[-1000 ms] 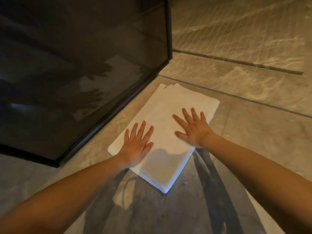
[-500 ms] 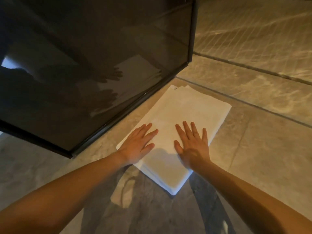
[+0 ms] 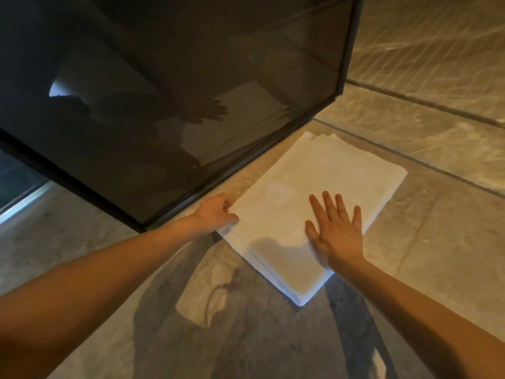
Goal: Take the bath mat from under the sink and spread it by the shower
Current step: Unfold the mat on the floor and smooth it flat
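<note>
Both hands are down at a white bath mat (image 3: 314, 203) that lies folded on the tiled floor (image 3: 426, 258). On the left side, the left hand (image 3: 214, 213) sits at the mat's near-left edge, its fingers curled over that edge and the thumb lying along the top of the cloth, so it appears to pinch the border of the fold; how many layers it holds cannot be told. To its left and above stands the dark glass shower screen (image 3: 164, 105) in a black frame, and its lower rail runs just beside the mat's long left edge. The glass shows a dim reflection of the mat and of a hand.

Moving right, the mat stretches away in several stacked layers, its far corner near the corner post of the screen and its near corner pointing toward the camera. The right hand (image 3: 334, 233) lies flat on the near-right part of the mat, palm down, fingers spread and pointing away. Shadows of both forearms fall across the floor below the mat. Further right, the floor tiles run to a low stone step (image 3: 410, 132).
</note>
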{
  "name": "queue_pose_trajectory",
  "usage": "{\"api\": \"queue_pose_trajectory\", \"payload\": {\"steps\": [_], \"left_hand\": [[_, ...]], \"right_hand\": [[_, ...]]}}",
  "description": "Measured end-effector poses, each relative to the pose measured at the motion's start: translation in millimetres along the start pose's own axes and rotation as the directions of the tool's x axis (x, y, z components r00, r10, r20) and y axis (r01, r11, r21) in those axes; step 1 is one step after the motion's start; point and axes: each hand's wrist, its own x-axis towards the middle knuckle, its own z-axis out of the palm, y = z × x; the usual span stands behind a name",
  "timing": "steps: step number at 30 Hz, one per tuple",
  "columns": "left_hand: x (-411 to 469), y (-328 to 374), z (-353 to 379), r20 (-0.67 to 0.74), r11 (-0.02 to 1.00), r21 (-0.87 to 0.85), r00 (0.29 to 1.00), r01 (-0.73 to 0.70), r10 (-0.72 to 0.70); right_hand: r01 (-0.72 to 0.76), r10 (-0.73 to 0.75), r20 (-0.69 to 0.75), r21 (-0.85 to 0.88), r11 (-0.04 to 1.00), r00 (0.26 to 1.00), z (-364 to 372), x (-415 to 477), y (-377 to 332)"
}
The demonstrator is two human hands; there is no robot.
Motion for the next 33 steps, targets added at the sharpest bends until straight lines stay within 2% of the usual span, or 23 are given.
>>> {"api": "queue_pose_trajectory", "payload": {"steps": [3,5,7,10,13,19,22,23,25,26,27,30,33], "left_hand": [[0,5,-3,0.0,0.986,-0.155,0.998,0.064,-0.064],[-2,11,-10,0.08,0.948,-0.297,0.992,0.117,-0.097],[-3,17,-16,0.196,0.919,-0.372,0.979,0.128,-0.057],[-4,26,-23,0.338,0.891,-0.446,0.938,0.086,0.079],[-2,35,-25,0.453,0.871,-0.482,0.878,0.096,0.154],[-1,45,-31,0.603,0.807,-0.523,0.789,0.275,0.122],[-5,51,-36,0.643,0.778,-0.556,0.744,0.291,0.182],[-7,55,-36,0.653,0.787,-0.55,0.732,0.28,0.195],[-13,66,-32,0.665,0.824,-0.512,0.72,0.244,0.2],[-16,72,-29,0.668,0.843,-0.488,0.718,0.226,0.194],[-20,78,-25,0.668,0.867,-0.456,0.721,0.198,0.186],[-34,98,-12,0.651,0.963,-0.269,0.743,0.035,0.154],[-43,115,0,0.638,0.991,-0.124,0.76,-0.06,0.125]], "right_hand": [[-0.003,0.003,0.014,0.002,1.0,1.0,-3,-1,-1],[-0.004,0.004,0.018,0.004,1.0,1.0,-4,-2,-3],[-0.005,0.005,0.024,0.003,1.0,1.0,-5,-2,-2],[0.001,-0.001,0.032,0.017,1.0,0.999,-4,-2,-1],[0.012,-0.012,0.036,0.017,1.0,0.999,-4,-2,0],[0.006,-0.012,0.093,0.064,0.998,0.996,-14,-1,-2],[-0.052,0.027,0.119,0.218,0.975,0.993,-35,8,-6],[-0.114,0.083,0.111,0.314,0.943,0.99,-45,14,-7],[-0.221,0.2,0.1,0.55,0.805,0.975,-69,32,-10],[-0.224,0.205,0.106,0.636,0.738,0.973,-80,40,-12],[-0.194,0.162,0.111,0.67,0.717,0.981,-91,48,-15],[-0.094,-0.026,0.194,0.584,0.807,0.981,-108,64,-22],[-0.177,-0.053,0.368,0.563,0.807,0.928,-104,70,-23]]}}
